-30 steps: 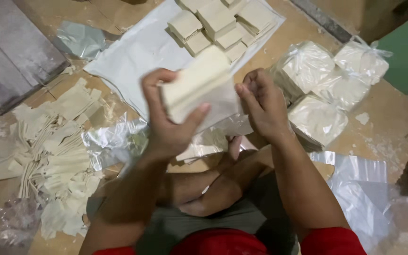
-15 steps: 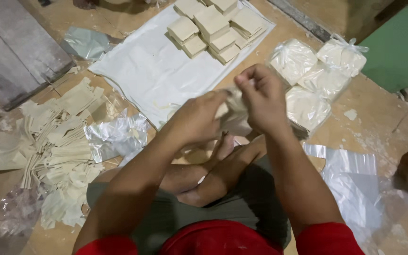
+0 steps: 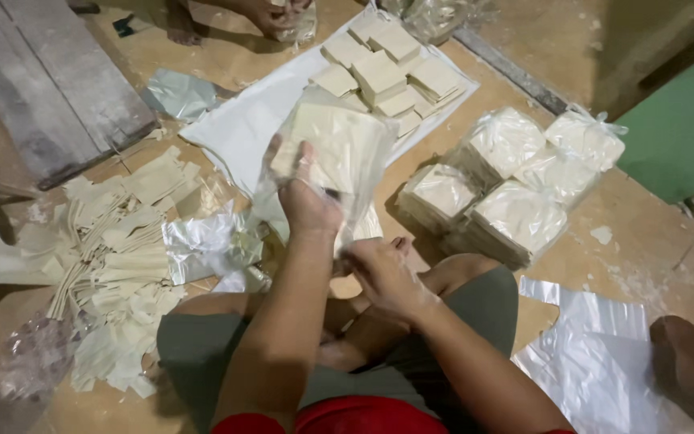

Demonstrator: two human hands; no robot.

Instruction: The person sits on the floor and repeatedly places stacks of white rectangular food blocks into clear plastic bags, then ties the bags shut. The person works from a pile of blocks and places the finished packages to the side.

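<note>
Left hand [image 3: 303, 197] is raised, fingers closed on a clear plastic bag [image 3: 339, 157] with a pale square stack inside; right hand [image 3: 379, 269] sits lower, just above the knees, pinching the bag's bottom edge. Bag hangs over the near edge of a white sheet [image 3: 242, 128] on the floor [image 3: 628, 233], loose pale stacks [image 3: 383, 68] at the sheet's far end, filled bags [image 3: 516, 181] grouped to the right. Pale strip scraps [image 3: 118, 257] piled left, an empty bag [image 3: 596, 354] lower right, another person's hand [image 3: 279, 12] at top edge.
</note>
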